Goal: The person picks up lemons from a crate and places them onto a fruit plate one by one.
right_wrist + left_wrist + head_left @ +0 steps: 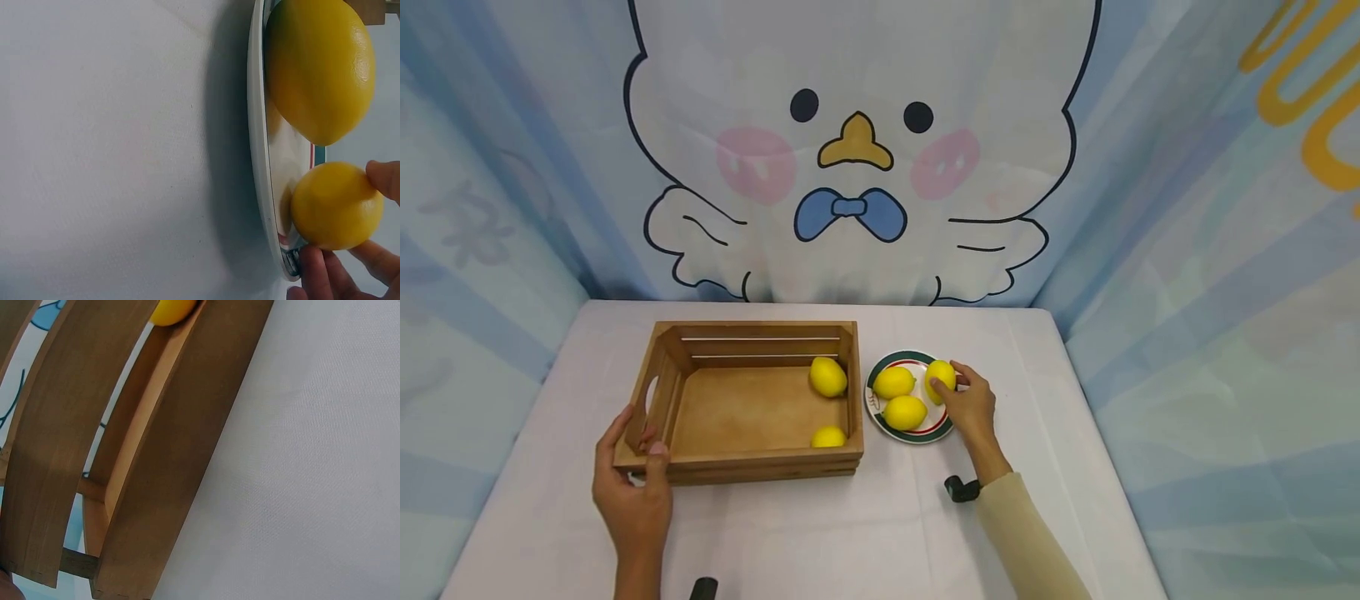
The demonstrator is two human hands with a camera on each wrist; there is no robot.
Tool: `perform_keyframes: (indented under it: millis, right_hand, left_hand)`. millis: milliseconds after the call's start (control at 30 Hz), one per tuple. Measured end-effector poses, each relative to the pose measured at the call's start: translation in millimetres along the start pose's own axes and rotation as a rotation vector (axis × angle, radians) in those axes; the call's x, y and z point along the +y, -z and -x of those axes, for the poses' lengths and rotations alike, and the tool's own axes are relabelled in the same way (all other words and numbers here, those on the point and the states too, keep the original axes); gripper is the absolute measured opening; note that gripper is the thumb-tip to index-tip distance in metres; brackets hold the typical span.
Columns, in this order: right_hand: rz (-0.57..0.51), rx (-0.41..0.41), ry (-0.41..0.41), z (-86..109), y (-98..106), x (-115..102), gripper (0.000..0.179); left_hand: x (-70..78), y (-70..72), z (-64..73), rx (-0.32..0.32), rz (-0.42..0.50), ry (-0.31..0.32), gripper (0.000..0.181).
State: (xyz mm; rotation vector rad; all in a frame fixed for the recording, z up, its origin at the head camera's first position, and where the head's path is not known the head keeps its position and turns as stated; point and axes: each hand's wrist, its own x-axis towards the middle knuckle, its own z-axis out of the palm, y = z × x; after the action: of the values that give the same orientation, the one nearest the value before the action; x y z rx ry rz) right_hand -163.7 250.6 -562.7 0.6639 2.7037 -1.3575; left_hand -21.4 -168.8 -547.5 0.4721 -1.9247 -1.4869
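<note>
My right hand (972,407) pinches a yellow lemon (940,381) between thumb and fingers at the right side of a round plate (875,409) with a green and red rim. Two more lemons, one at the back left (893,382) and one in front (905,412), lie on that plate. In the right wrist view the pinched lemon (337,206) is just above or on the plate; I cannot tell which. My left hand (634,500) grips the front left corner of a wooden crate (752,469). Inside the crate, along its right wall, are two lemons (827,377).
The plate stands close to the crate's right wall. A white cloth (820,542) covers the table. Printed curtains (865,267) close off the back and both sides. A black wrist camera piece (961,489) sits by the right wrist, and another (703,588) shows at the bottom edge.
</note>
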Motion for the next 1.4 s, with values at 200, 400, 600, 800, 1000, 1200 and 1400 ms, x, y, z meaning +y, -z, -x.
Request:
perform_keyframes:
  millis: [200, 400, 600, 800, 1000, 1200, 1400]
  right_hand:
    - [0.019, 0.053, 0.037, 0.5, -0.7, 4.6, 0.059]
    - [-0.013, 0.11, 0.069, 4.6, 2.4, 2.7, 0.054]
    - [-0.045, 0.14, 0.131, 8.6, 6.6, -1.4, 0.046]
    - [-0.109, 0.17, 0.258, 17.4, 13.3, -19.3, 0.042]
    - [-0.171, 0.129, 0.389, 30.8, 20.9, -49.8, 0.043]
    - [-0.212, 0.028, 0.505, 44.0, 25.0, -78.4, 0.046]
    - [-0.216, -0.033, 0.564, 48.4, 18.7, -93.8, 0.047]
  left_hand:
    - [-1.6, -0.2, -0.1, -0.001, -0.011, -0.003, 0.063]
    - [-2.2, 0.2, -0.1, 0.003, -0.002, -0.011, 0.063]
    - [-1.5, 0.2, 0.2, 0.003, 0.02, 0.001, 0.065]
    - [-2.0, -0.2, 0.2, 0.006, 0.026, 0.005, 0.065]
    - [-5.1, -1.5, -0.7, 0.015, 0.016, -0.004, 0.063]
    - [-1.5, -2.3, -0.4, 0.006, 0.015, -0.005, 0.061]
    - [3.2, 0.2, -0.1, -0.001, 0.011, -0.007, 0.062]
